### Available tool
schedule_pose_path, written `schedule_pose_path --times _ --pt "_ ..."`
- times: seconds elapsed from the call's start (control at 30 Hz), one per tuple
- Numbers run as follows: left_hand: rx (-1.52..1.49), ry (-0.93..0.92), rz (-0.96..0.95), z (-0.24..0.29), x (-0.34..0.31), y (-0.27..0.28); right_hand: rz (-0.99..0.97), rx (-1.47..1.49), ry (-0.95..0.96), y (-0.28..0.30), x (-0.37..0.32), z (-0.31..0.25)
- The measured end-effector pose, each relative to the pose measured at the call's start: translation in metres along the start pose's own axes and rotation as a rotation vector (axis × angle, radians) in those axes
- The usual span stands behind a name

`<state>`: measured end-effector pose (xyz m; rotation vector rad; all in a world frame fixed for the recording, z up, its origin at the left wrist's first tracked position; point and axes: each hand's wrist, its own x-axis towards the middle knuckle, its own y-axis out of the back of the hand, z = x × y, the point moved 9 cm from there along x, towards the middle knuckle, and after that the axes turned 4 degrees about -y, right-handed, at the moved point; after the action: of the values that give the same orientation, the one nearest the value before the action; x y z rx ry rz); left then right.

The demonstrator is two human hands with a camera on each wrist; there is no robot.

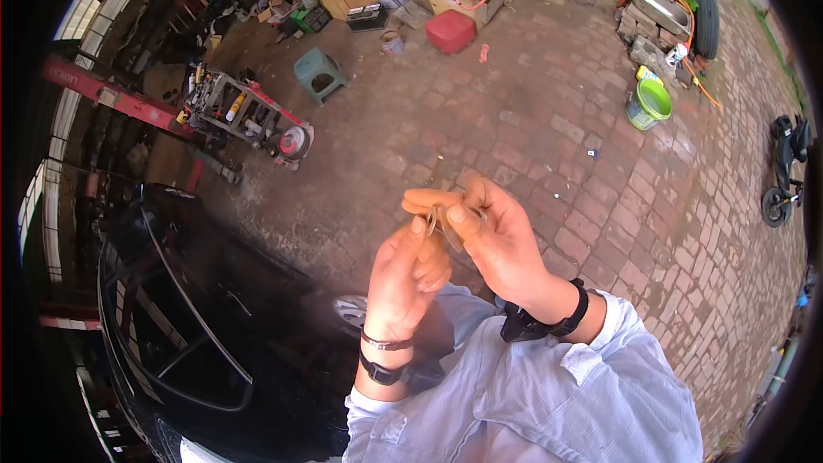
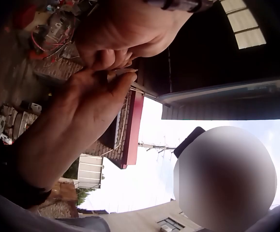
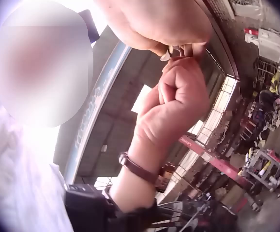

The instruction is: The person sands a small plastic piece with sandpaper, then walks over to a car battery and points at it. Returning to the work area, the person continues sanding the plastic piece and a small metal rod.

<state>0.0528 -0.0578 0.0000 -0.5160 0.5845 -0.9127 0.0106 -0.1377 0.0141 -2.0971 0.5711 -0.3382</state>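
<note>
Left hand [image 1: 406,267] and right hand [image 1: 507,244] are pinching a small, ring-like metal piece [image 1: 431,221], holding it in mid-air. Likely trouble: digits crowding so little surface, one pinch slipping, the piece springing loose, dropping onto brick paving [image 1: 570,167] and getting lost.

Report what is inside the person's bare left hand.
The bare left hand pinches a small, thin, shiny, metal-looking loop. Its curled fingers cover the palm; anything there cannot be seen.
</note>
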Motion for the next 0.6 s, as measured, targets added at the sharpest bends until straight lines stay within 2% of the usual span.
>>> schedule_pose_path --times 0.07,0.1,0.17,0.23,0.3,0.33,0.4,0.43,0.5,0.6 --pt "-0.014 0.027 0.026 -0.002 0.000 -0.001 -0.040 -0.366 0.341 -0.014 -0.010 -0.018" --pt "-0.017 0.053 0.058 -0.005 0.001 0.000 -0.036 -0.365 0.345 -0.011 -0.011 -0.017" --pt "-0.019 0.083 0.085 -0.008 0.003 0.000 -0.006 -0.653 0.497 -0.012 -0.017 -0.025" --pt "0.065 0.060 0.076 -0.008 0.006 0.000 0.005 -0.685 0.536 -0.011 -0.017 -0.029" --pt "0.089 0.048 -0.001 -0.011 0.009 0.000 0.109 -0.506 0.322 0.005 -0.009 -0.026" --pt "0.111 0.034 -0.075 -0.012 0.009 -0.005 0.112 -0.505 0.323 0.006 -0.006 -0.031" --pt "0.121 0.032 -0.075 -0.012 0.011 -0.004 0.086 -0.234 -0.042 0.017 0.009 -0.012" --pt "0.130 0.027 -0.076 -0.011 0.012 -0.004 0.088 -0.230 -0.039 0.018 0.010 -0.017" --pt "0.100 -0.001 -0.065 -0.006 0.016 -0.002 -0.063 0.063 -0.202 0.007 0.010 -0.011" --pt "0.099 -0.027 -0.028 -0.001 0.018 -0.001 -0.125 -0.093 -0.118 0.001 0.005 -0.005"
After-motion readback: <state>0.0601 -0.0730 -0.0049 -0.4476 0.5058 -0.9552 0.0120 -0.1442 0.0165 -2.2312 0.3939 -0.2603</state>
